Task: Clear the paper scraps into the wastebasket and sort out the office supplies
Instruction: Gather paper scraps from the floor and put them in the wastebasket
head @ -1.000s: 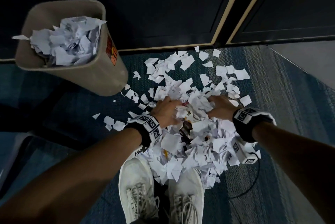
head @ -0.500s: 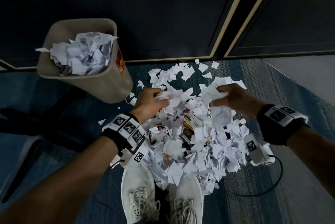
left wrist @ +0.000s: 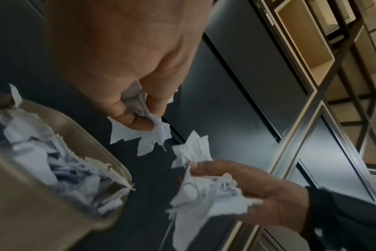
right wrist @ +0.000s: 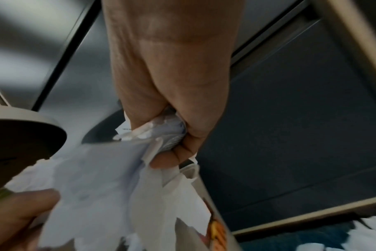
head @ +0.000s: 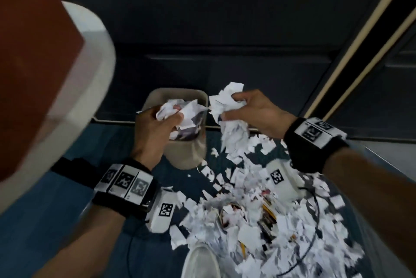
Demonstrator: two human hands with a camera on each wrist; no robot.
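The blue carpeted floor (head: pixel 56 221) carries a wide heap of white paper scraps (head: pixel 258 232). The beige wastebasket (head: pixel 189 153) stands on it, just beside the heap's far edge. A black cable (head: pixel 311 244) lies across the scraps.

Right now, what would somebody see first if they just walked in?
Probably the big heap of torn white paper scraps spread over the blue carpet by the person's shoe. Just above it, the left hand and the right hand each grip a bunch of scraps, the left one over the beige wastebasket, already stuffed with paper.
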